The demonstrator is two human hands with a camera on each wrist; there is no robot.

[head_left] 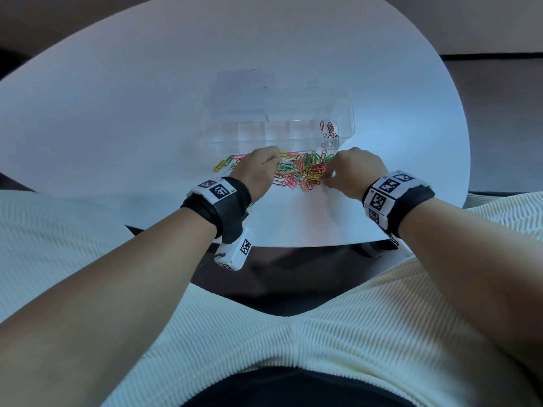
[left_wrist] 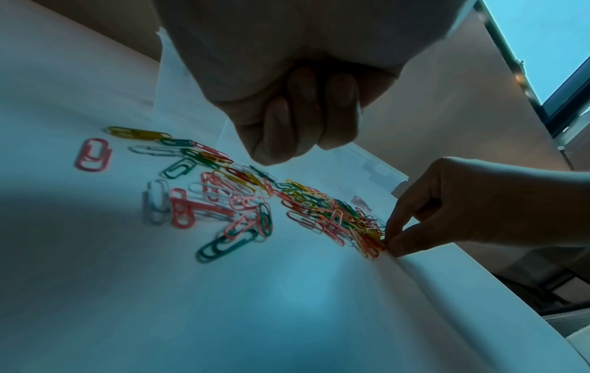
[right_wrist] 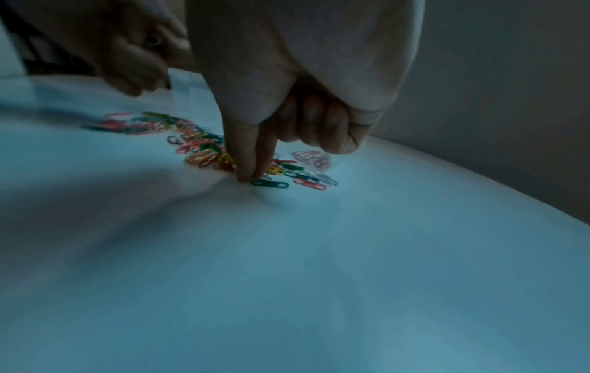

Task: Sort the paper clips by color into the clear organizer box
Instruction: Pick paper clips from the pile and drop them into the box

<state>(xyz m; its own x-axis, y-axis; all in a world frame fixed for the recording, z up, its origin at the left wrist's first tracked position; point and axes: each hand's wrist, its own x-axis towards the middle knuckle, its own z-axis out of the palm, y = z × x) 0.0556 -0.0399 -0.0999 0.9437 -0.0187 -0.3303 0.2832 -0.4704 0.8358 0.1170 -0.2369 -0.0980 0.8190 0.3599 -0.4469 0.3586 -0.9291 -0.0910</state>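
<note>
Mixed-colour paper clips (head_left: 296, 168) heaped on white table (head_left: 117, 118), clear organizer box (head_left: 282, 132) just beyond (red clips in right compartment), left hand (head_left: 258, 165) clenched empty, right hand (head_left: 352, 171) pinching at heap's near-right edge, grasp unclear

A loose spread of coloured paper clips (left_wrist: 255, 199) lies across the white table (left_wrist: 287, 315). Above the spread's far edge the left hand (left_wrist: 287, 113) hangs with fingers curled into the palm, nothing visibly held. At the spread's right end the right hand (left_wrist: 463, 207) pinches down among the thickest clips.
</note>
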